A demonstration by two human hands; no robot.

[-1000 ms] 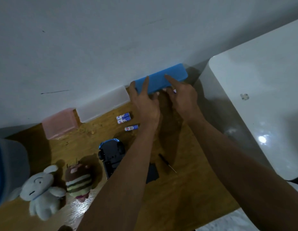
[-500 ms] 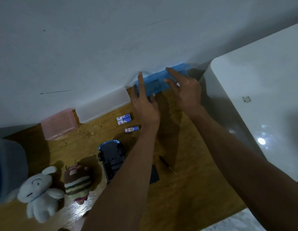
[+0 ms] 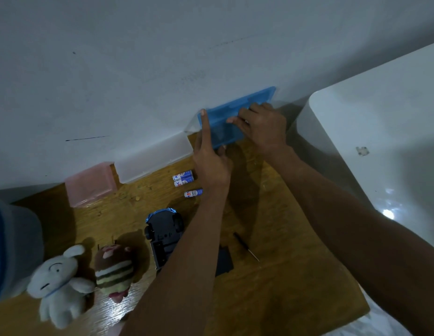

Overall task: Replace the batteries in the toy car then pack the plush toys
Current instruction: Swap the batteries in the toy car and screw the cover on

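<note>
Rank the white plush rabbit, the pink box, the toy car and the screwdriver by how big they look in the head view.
1. white plush rabbit, though it lies nearest the camera, which flatters it
2. toy car and pink box: too alike to rank, and the arm hides part of the car
3. screwdriver
</note>
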